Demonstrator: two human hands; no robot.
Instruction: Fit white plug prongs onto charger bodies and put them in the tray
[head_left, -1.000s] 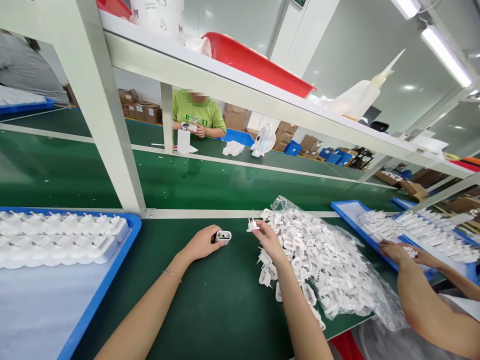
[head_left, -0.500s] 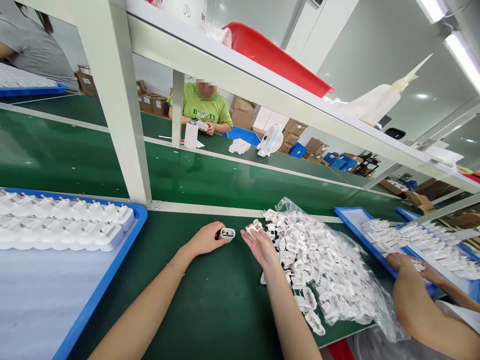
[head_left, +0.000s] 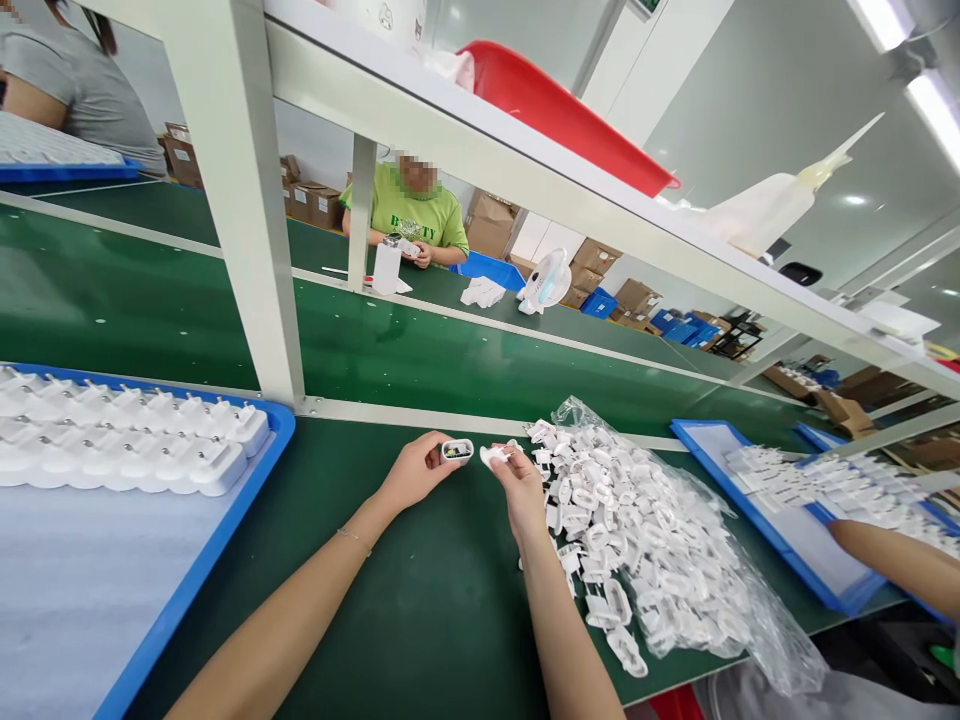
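My left hand (head_left: 418, 470) grips a white charger housing (head_left: 457, 451), its open end facing up and small parts showing inside. A short gap to the right, my right hand (head_left: 520, 485) pinches a small white plastic cover (head_left: 495, 456) between thumb and fingers. The two pieces are apart. Beside my right forearm lies a heap of similar white plastic covers (head_left: 600, 500), partly on a clear plastic bag (head_left: 720, 560). At the left, a blue tray (head_left: 281, 430) carries rows of white chargers (head_left: 150, 440) with metal pins.
Blue trays (head_left: 832, 590) of white parts stand at the right, where a co-worker's arm (head_left: 900, 555) reaches in. A shelf post (head_left: 240, 200) rises behind the left tray. Across the green bench sits a person in a green shirt (head_left: 409, 215). A red tray (head_left: 555, 110) is overhead.
My right hand has turned from palm-up to a pinch on the cover, nearer the housing. My left hand has lifted and tilted the housing slightly. The co-worker's arm at the right has shifted.
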